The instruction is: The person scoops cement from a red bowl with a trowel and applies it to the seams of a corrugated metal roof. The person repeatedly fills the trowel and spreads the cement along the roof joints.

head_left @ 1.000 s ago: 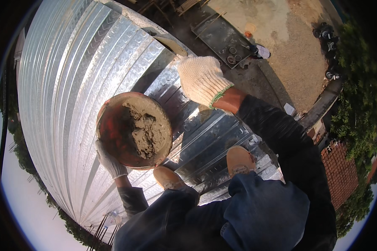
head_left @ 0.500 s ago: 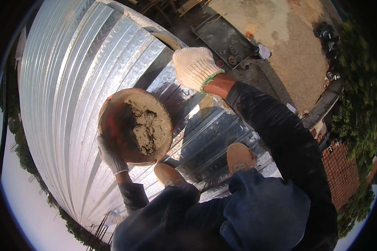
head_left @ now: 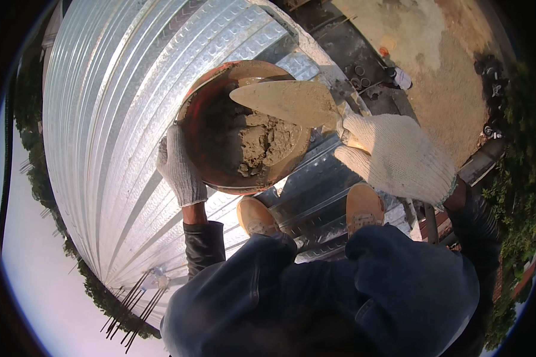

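My left hand (head_left: 180, 165), in a pale knit glove, grips the near left rim of a round reddish basin (head_left: 215, 181). Wet grey mortar (head_left: 267, 143) lies heaped toward the basin's right side. Wrapped in a matching glove, my right hand (head_left: 393, 152) is closed round the handle of a pointed trowel (head_left: 292, 102). The trowel's mortar-smeared blade reaches left over the basin's far part, its tip above the inside. Most of the handle is hidden by the glove. Whether the blade touches the mortar I cannot tell.
Ribbed metal sheeting (head_left: 119, 119) spreads under the basin and my tan shoes (head_left: 257, 215). A mortar-crusted edge (head_left: 307, 44) runs along its far right side, with ground (head_left: 441, 83) lower beyond. Thin rebar rods (head_left: 138, 300) stick out at lower left. Trees (head_left: 512, 178) stand at right.
My right hand has come back toward me and right, bringing the trowel blade from beyond the sheet's edge to over the basin. The basin and left hand sit farther up and right in view.
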The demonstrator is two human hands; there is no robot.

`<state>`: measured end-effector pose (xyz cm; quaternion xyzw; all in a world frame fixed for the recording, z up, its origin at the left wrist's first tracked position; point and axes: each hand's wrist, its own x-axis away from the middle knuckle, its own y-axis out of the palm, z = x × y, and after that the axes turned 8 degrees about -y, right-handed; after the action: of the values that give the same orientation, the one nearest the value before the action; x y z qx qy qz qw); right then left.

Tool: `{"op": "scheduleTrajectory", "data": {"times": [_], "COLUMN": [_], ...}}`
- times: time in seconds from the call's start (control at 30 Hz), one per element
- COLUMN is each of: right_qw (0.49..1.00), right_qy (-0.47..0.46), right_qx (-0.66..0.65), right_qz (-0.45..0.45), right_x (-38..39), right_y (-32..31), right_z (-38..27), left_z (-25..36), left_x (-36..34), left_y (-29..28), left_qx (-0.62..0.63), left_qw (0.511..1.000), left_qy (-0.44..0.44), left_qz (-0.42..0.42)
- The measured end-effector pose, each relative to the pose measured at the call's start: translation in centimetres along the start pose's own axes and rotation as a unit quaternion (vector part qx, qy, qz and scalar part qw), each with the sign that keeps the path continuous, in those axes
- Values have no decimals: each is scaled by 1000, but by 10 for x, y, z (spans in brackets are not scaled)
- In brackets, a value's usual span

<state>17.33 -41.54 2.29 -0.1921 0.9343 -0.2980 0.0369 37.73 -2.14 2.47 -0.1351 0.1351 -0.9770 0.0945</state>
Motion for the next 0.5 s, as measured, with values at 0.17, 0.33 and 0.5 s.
{"op": "scheduleTrajectory", "data": {"times": [0.17,0.33,0.5], "right_qw": [996,999,983], "right_qy": [0,-40,93], "right_qx": [84,-10,-110], "right_qz": [20,19,-118], "right_x": [-42,-45,-69], "right_y": [11,45,34], "right_z": [-53,-59,-90], "left_z": [37,29,45], "left_x": [42,40,50], "left_y": [41,48,51], "left_qx": [-107,-57,-70], "left_qw": [992,996,995], "left_qy": [57,53,67], "left_qz": [-45,-44,-29]}}
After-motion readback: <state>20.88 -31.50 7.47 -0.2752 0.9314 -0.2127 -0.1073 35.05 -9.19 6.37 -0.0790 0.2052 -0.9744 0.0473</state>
